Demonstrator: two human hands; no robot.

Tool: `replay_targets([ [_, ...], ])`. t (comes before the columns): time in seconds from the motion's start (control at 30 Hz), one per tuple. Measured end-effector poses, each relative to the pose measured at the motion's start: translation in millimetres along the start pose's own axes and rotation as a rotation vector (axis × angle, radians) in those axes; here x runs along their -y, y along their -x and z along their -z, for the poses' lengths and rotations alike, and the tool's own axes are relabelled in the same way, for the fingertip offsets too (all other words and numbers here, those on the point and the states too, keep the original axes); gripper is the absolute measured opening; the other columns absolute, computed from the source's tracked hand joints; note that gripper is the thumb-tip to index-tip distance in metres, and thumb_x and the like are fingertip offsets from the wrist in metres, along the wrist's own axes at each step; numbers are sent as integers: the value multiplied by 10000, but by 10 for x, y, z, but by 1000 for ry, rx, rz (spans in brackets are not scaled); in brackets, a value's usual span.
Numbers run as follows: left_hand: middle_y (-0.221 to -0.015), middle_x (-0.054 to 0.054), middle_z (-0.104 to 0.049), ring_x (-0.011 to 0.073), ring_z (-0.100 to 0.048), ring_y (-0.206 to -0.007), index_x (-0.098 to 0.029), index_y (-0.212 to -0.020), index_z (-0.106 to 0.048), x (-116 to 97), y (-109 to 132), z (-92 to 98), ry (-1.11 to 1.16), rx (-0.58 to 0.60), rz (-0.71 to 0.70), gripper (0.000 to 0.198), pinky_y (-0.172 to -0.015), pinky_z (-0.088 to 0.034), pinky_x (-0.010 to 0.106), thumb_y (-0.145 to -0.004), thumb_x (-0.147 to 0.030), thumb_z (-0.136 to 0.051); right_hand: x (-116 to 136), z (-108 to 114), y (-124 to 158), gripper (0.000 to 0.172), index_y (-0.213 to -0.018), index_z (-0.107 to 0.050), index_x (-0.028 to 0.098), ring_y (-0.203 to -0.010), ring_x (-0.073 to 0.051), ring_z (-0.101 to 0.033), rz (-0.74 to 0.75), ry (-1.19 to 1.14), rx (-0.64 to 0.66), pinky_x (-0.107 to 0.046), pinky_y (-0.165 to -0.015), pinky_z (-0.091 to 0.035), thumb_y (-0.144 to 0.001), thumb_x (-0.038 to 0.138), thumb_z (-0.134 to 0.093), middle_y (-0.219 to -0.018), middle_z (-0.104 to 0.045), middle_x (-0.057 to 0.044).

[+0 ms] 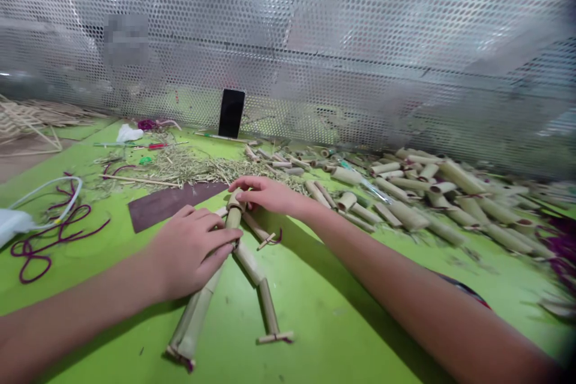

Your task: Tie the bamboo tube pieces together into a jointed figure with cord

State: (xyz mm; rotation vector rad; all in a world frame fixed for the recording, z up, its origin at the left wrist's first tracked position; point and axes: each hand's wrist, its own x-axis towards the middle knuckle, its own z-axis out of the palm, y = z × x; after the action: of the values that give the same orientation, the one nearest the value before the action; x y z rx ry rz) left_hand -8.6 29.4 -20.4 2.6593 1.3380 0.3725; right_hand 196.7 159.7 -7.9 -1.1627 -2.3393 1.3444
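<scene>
A jointed figure of bamboo tubes (197, 318) lies on the green table in front of me, its pieces tied with purple cord. My left hand (191, 249) rests over its middle, thumb and fingers closed around the upper tube. At the top end, my right hand (263, 195) pinches a short bamboo ring (234, 199). One limb (269, 306) of two tubes stretches toward the lower right and ends in a small crosspiece (275, 337). A shorter limb (255, 227) with a similar crosspiece lies just below my right hand.
Many cut bamboo tubes (405, 192) are heaped at the right. Behind my hands lie shavings (193, 165), a dark strip (171, 207) and an upright phone (231, 113). Purple cord (38, 258) and a glue gun (13, 225) are at left. A perforated metal screen (288, 42) stands behind.
</scene>
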Motion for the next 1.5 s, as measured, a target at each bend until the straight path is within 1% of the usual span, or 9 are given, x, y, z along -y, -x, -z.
replay_targets([
  [0.47, -1121, 103, -734, 285, -645, -1040, -218, -1323, -690, -41, 45, -48, -93, -40, -9, 442, -871, -416, 458, -1062, -330, -351, 136, 12, 96, 230, -1173, -712, 210, -720, -141, -673, -51, 103, -50, -299, -716, -555, -993, 306, -606, -1028, -735, -49],
  [0.67, -1069, 74, -755, 259, -663, -953, -255, -1354, -662, 7, 1, 7, -51, -55, -50, 448, -843, -427, 454, -1066, -430, -367, 148, 12, 82, 280, -1206, -738, 260, -1166, -237, -626, 62, 255, -148, -409, -1063, -451, -1009, 391, -589, -1314, -652, -74],
  [0.8, -1083, 88, -780, 244, -674, -934, -215, -1313, -680, 208, 18, 100, -34, -159, -26, 489, -853, -457, 453, -1079, -435, -311, 244, 220, 208, 379, -1308, -670, 246, -1224, -260, -588, 35, 265, -314, -409, -1032, -454, -1023, 451, -526, -1389, -609, -98],
  [0.93, -1110, 112, -783, 272, -683, -969, -169, -1286, -686, 426, 32, 195, -44, -185, 48, 489, -900, -476, 490, -1064, -430, -338, 283, 486, 565, 371, -1210, -695, 228, -950, -224, -637, -23, 372, -442, -351, -822, -490, -966, 473, -560, -1230, -669, -91],
  [1.03, -1052, 105, -790, 270, -688, -947, -154, -1362, -632, 487, 12, 225, -67, -174, 104, 475, -907, -490, 472, -1042, -396, -379, 213, 637, 933, 386, -1051, -718, 219, -663, -161, -542, -41, 410, -597, -293, -605, -416, -906, 550, -585, -1018, -691, -66],
  [1.13, -1064, 81, -794, 255, -696, -935, -191, -1374, -622, 465, 2, 222, -80, -174, 99, 452, -924, -497, 453, -1026, -376, -400, 82, 754, 1324, 406, -760, -624, 220, -500, -137, -395, -128, 409, -747, -284, -528, -315, -913, 585, -530, -584, -516, 16],
  [1.2, -1127, 82, -787, 250, -701, -935, -202, -1377, -620, 441, 10, 208, -75, -174, 86, 447, -933, -497, 453, -1027, -375, -402, -16, 826, 1580, 445, -635, -511, 230, -489, -142, -386, -156, 435, -842, -300, -544, -315, -928, 564, -508, -511, -433, 25],
  [1.33, -1053, 87, -800, 257, -708, -862, -198, -1377, -624, 442, 19, 167, -68, -176, 64, 457, -894, -505, 465, -1021, -378, -403, -218, 976, 2062, 326, -775, -522, 241, -502, -163, -428, -177, 399, -1032, -330, -549, -336, -954, 510, -482, -579, -529, -7],
  [1.5, -923, 95, -791, 277, -695, -799, -190, -1362, -640, 516, -19, 112, -101, -168, 46, 503, -825, -509, 464, -1004, -439, -388, -499, 1148, 2581, 304, -909, -553, 247, -484, -178, -404, -251, 324, -1157, -345, -505, -317, -916, 551, -559, -561, -495, 7],
])
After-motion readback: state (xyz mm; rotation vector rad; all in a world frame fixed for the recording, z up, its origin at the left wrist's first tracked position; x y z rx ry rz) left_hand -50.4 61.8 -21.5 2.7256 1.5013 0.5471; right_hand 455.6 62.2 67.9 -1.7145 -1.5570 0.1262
